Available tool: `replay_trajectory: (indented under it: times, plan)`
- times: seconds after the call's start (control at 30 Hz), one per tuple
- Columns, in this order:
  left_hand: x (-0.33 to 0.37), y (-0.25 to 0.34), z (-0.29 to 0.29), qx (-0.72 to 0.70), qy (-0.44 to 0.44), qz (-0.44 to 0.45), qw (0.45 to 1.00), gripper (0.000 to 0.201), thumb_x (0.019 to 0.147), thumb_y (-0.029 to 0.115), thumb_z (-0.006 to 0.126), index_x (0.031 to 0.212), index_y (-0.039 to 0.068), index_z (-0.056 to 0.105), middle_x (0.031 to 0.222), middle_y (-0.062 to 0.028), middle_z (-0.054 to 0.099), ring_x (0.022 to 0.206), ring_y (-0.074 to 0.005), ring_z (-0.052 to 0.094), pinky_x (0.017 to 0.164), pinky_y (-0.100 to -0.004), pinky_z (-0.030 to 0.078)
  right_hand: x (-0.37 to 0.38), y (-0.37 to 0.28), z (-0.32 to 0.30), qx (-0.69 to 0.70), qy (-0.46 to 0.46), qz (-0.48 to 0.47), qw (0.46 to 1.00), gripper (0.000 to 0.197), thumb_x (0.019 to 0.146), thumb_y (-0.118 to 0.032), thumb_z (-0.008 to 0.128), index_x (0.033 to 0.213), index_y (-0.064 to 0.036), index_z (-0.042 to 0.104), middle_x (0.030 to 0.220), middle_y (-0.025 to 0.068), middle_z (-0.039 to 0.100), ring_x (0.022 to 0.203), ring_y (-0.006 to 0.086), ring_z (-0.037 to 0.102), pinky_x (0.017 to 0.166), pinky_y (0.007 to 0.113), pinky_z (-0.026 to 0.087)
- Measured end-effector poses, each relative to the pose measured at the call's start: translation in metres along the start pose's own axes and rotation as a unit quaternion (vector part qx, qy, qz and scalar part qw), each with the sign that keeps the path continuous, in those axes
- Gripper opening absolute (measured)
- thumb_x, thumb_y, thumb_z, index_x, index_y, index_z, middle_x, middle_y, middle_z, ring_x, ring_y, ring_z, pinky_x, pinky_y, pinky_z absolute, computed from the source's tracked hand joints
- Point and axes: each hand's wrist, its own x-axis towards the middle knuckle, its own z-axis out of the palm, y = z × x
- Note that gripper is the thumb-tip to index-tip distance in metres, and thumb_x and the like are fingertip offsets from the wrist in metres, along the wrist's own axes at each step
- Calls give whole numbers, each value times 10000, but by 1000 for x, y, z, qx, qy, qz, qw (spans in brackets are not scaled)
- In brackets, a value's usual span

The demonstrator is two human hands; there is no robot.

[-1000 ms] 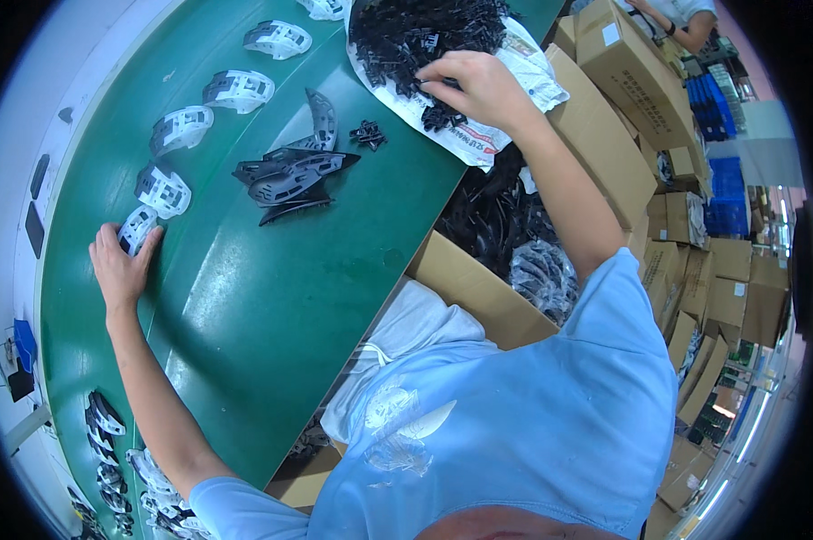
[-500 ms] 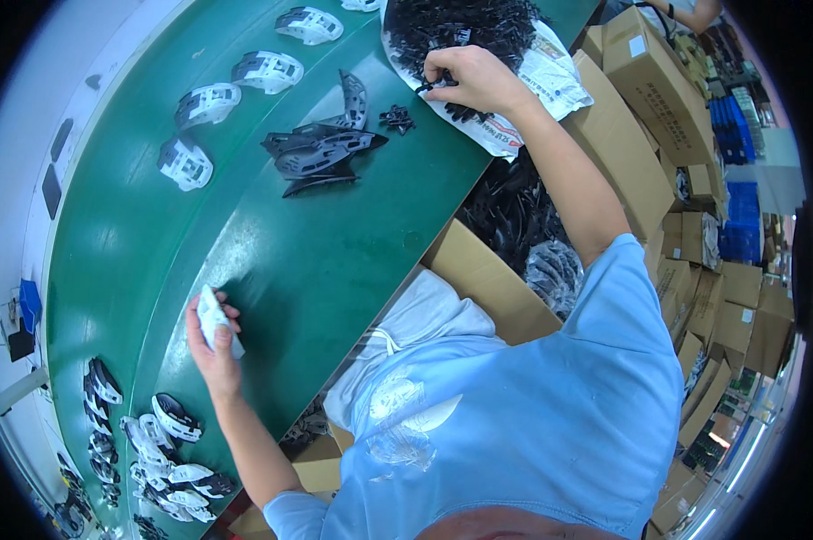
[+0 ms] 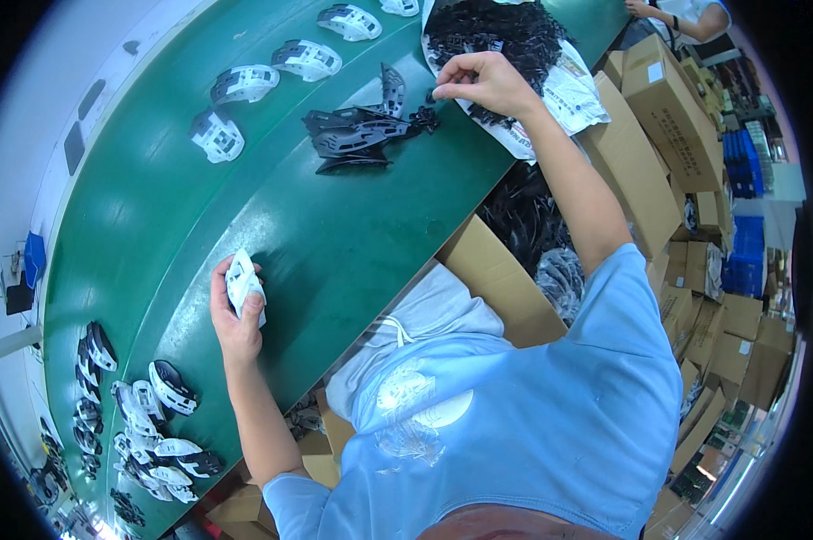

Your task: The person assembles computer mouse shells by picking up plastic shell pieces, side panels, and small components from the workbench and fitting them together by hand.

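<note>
Over the left part of the green worktable (image 3: 334, 243): left hand (image 3: 237, 324), fingers wrapped round one white shell (image 3: 243, 283), thumb on its near side.
White shell: one piece, tilted up in the left hand, raised above the table surface, cut-outs visible.
Right hand (image 3: 494, 85): extended to the far side, before the bag; thumb and forefinger drawn close together, a small dark bit at their tips; cannot tell whether it is gripped.
Small black parts (image 3: 424, 119): one little cluster, just below the right fingertips, beside the panels.
Black panels (image 3: 357, 135): several, curved and slotted, overlapping in a loose stack.
White bag (image 3: 575, 94): laid open at the table's edge, bearing a broad heap of black pieces (image 3: 505, 40).
White-and-grey shells (image 3: 307, 59): five in a curved row along the far left.
Black-and-white shells (image 3: 159, 450): a jumbled pile at lower left, with a column of dark parts (image 3: 87, 360) near it.
Open carton (image 3: 501, 279): below the table edge, beside the person; black parts (image 3: 528, 211) and a clear-wrapped bundle (image 3: 559, 274) next to it.
Right background: stacked cardboard boxes (image 3: 672, 99), blue bins (image 3: 744, 162), and part of another person (image 3: 699, 20) at the top.
</note>
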Motion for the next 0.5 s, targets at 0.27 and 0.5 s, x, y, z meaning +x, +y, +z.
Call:
replay_trajectory:
  times: [0.27, 0.5]
  plan:
    - [4, 8, 14, -19, 10, -29, 999, 769, 910, 497, 779, 1425, -4, 506, 1141, -65, 646, 977, -138, 614, 842, -279, 508, -10, -24, 1, -58, 128, -35, 989, 232, 906, -244, 794, 1044, -57, 791, 823, 59, 734, 717, 124, 642, 707, 286, 546]
    - [3, 1, 12, -19, 15, -16, 1000, 872, 873, 601, 778, 1421, -28, 522, 1127, -56, 639, 961, -135, 603, 815, -265, 500, 10, -3, 7, -217, 16, -74, 973, 405, 871, -359, 827, 1157, -80, 763, 917, 132, 766, 804, 264, 723, 791, 366, 582]
